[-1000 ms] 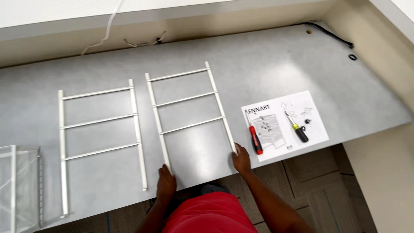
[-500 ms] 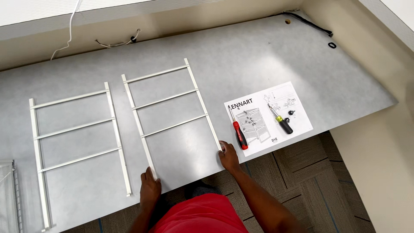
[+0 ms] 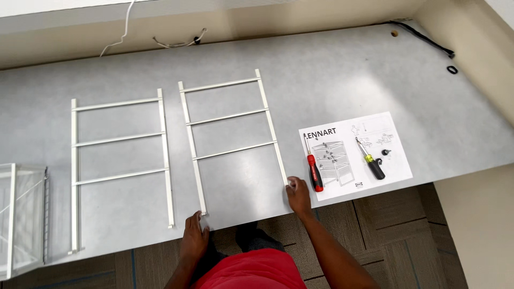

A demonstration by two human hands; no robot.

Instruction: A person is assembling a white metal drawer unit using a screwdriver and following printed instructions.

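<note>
Two white ladder-shaped metal frames lie flat on a grey table point(image 3: 332, 80). The right frame point(image 3: 231, 116) has its near ends at the table's front edge. My left hand point(image 3: 194, 238) touches the near end of its left rail. My right hand point(image 3: 297, 195) pinches the near end of its right rail. The other frame point(image 3: 119, 138) lies apart to the left, untouched.
An instruction sheet point(image 3: 354, 153) lies right of the frames with a red-handled screwdriver point(image 3: 313, 171) and a yellow-and-black screwdriver point(image 3: 370, 160) on it. A white wire basket point(image 3: 21, 219) stands at the left edge. Cables point(image 3: 176, 42) and a black cord point(image 3: 425, 38) run along the back.
The view has shifted, so everything sits a little further right and lower in frame. Both hands stay at the near ends of the right frame.
</note>
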